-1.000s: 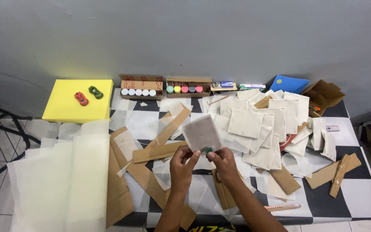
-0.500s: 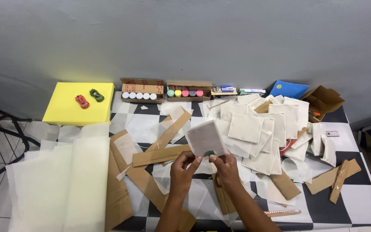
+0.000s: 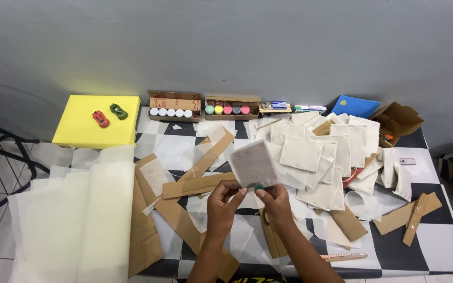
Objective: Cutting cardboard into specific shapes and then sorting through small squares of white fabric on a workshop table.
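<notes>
— What are the hands doing?
— The left hand [image 3: 225, 202] and right hand [image 3: 274, 202] both pinch the lower edge of a small translucent packet [image 3: 253, 165].
— And the packet?
— Greyish, square, held tilted above the checkered table [image 3: 436, 251].

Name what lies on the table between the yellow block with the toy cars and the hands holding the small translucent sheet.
In the head view, long brown cardboard strips and white paper pieces lie between the yellow block and the hands.
</notes>
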